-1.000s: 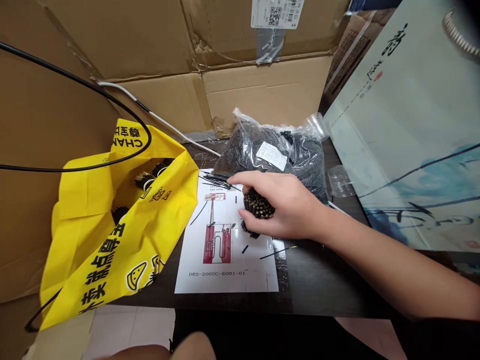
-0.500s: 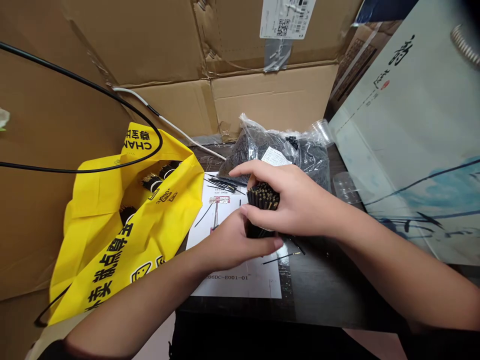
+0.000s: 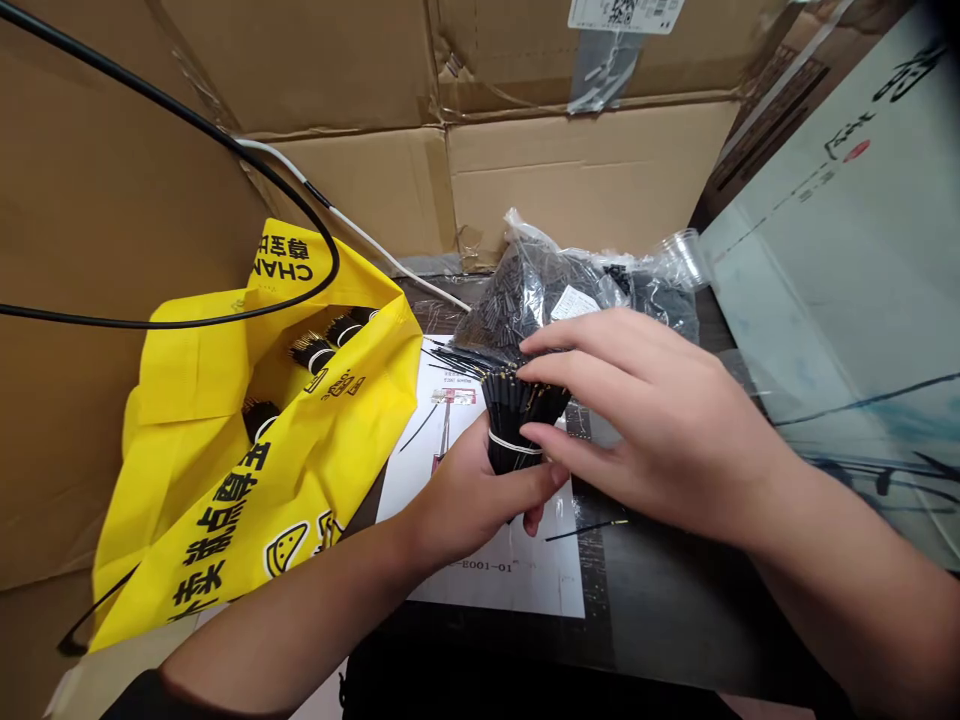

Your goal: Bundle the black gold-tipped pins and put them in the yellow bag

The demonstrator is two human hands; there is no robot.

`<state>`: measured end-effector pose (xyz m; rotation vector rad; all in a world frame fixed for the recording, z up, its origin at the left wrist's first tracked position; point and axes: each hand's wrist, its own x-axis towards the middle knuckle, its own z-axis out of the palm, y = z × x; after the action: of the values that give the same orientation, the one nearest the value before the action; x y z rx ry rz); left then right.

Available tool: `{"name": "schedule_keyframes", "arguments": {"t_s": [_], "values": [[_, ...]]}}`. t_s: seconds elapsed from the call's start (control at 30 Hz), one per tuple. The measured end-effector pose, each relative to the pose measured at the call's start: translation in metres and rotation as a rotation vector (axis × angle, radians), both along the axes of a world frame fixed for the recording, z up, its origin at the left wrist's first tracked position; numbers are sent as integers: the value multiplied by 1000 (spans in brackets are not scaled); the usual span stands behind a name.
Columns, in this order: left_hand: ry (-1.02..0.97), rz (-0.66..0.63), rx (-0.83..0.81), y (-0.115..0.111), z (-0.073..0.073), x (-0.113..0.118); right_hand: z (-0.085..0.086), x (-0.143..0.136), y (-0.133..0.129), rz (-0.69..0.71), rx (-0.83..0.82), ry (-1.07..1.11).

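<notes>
My left hand (image 3: 469, 490) is wrapped round a bundle of short black wires (image 3: 516, 415), bound by a white band, above a printed sheet (image 3: 517, 585). The bundle stands roughly upright, with its tips facing up. My right hand (image 3: 645, 400) is at the bundle's right side, its fingers apart and curved, the fingertips near or touching the wire tips. Loose black wires (image 3: 455, 362) lie on the sheet behind the bundle, and one more wire (image 3: 586, 530) lies at the sheet's right edge.
A yellow bag (image 3: 337, 400) on the left holds several banded wire bundles (image 3: 311, 352). Behind my hands lies a clear plastic bag (image 3: 510, 290) of small black parts. Cardboard (image 3: 570, 170) stands at the back, a pale panel (image 3: 847, 270) at the right. A black cable (image 3: 225, 140) hangs at upper left.
My right hand has moved off from around the top of the bundle to its right side and its fingers have spread. The white band now shows. The view has shifted slightly.
</notes>
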<state>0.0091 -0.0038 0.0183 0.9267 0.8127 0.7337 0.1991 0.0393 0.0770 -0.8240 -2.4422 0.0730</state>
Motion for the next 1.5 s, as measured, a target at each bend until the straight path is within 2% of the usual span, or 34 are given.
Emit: {"name": "schedule_keyframes", "arguments": {"t_s": [0.17,0.4,0.6,0.7,0.87,1.0,1.13,1.23,1.33,1.5], "values": [[-31,-4,-23,-1,4,-1,-4,-6,-5,-77,92,-100],[-11,22,-61,-2,3,-2,-3,-8,-4,-88,149,-169],[82,35,-50,-3,1,-2,-6,-10,0,-88,244,-139],[112,56,-47,-2,0,-2,-8,-10,1,-78,217,-124],[114,95,-2,0,-2,-3,-4,-1,1,-53,62,-43],[94,34,75,1,-5,-8,6,16,4,-32,-31,-17],[12,-45,75,-1,-11,-15,11,27,7,73,-159,-12],[-163,-68,25,-3,-17,-16,11,27,6,117,-212,24],[-374,-76,-4,-4,-21,-13,9,22,3,142,-208,51],[-556,-150,-24,-4,-25,-9,8,15,0,135,-195,69]]}}
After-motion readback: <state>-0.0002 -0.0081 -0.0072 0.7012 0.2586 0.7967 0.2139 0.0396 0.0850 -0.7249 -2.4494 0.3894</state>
